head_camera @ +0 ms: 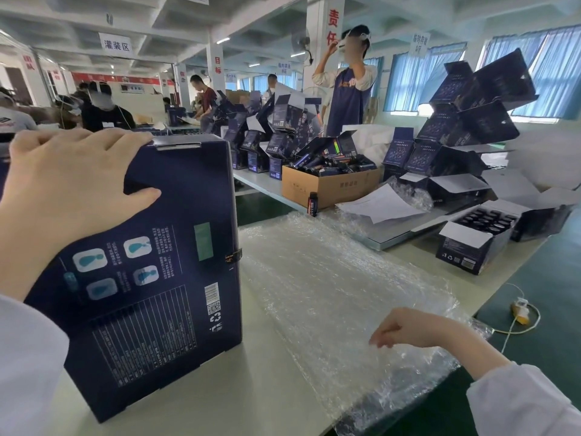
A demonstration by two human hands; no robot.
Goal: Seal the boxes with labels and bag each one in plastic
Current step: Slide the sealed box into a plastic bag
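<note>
Navy box (176, 215) stands on the table (220, 404) beside a bubble-wrap bag (330, 278).
Right hand (408, 328), fingers curled, touches the bag, grip unclear; left hand (69, 184) clasps the box top; a seal label (233, 256) wraps its right edge; open boxes (478, 240) beyond.

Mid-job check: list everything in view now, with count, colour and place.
closed box: one, dark blue, upright on table, left
label: one, dark with gold, on that box's right edge
bubble bags: stack, clear, flat on table, centre
carton: one, brown, behind the bags, holding bottles
small bottle: one, dark, standing beside carton
paper sheet: one, white, right of carton
open boxes: many, dark blue, right and background
yellow object with cable: one, green surface, right
left hand: one, grips closed box's top
right hand: one, fingertips on bubble bags, pinch unclear
</note>
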